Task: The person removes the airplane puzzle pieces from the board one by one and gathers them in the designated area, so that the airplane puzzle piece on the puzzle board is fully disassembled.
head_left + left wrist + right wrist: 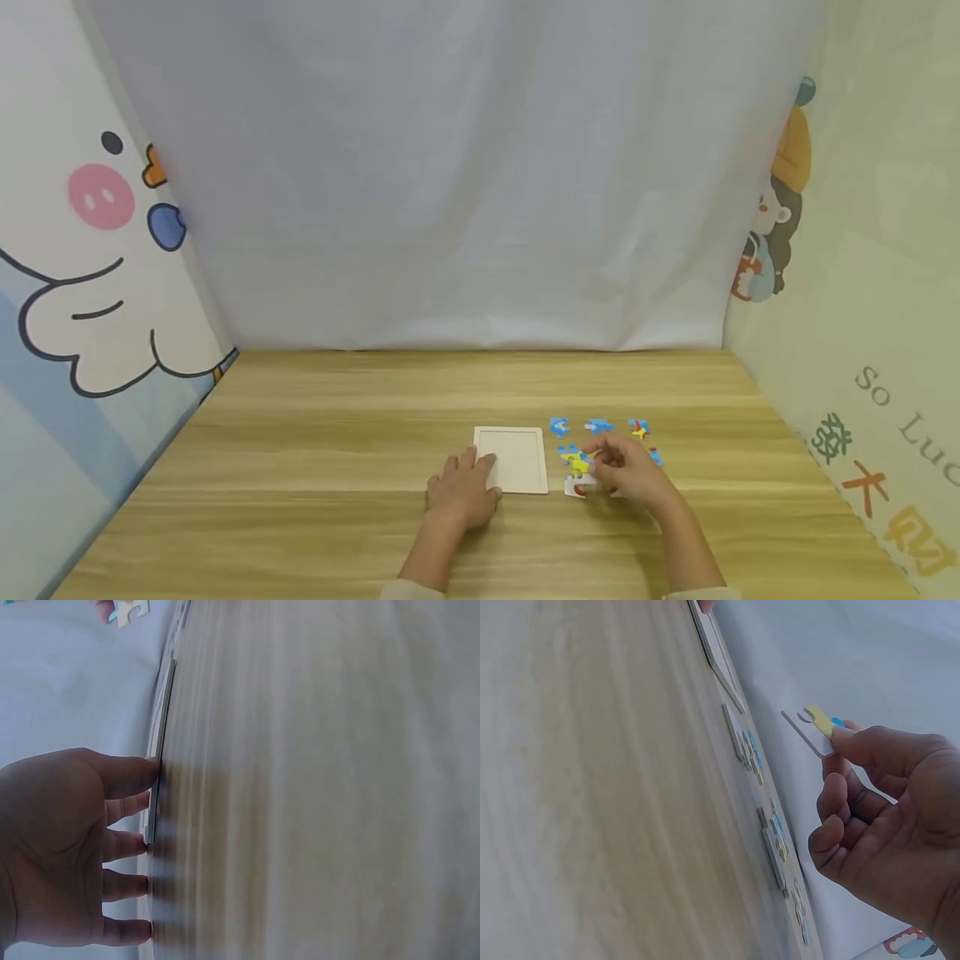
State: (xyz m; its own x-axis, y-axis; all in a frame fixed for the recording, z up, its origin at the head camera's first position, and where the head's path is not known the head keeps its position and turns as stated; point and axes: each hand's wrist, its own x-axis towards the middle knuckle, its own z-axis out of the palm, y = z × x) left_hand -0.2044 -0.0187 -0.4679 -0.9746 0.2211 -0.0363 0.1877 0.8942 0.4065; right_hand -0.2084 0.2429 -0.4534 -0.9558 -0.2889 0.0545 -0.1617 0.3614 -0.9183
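My right hand (633,473) pinches a jigsaw puzzle piece (814,729) between thumb and index finger, raised off the table in the right wrist view. The piece is white with yellow and a bit of blue, and its edge has a curved notch. My left hand (463,490) rests at the lower left corner of a square wooden puzzle tray (519,461), its fingers spread over the border and the wood beside it. In the left wrist view the thumb (133,775) touches the tray's edge. The tray's bare inside shows no pieces.
Several loose puzzle pieces lie in rough rows right of the tray, among them a blue one (559,427), a blue-and-red one (639,428) and a white one (577,486). My right hand covers part of them. A pale curtain (480,208) hangs behind the wooden table (315,467).
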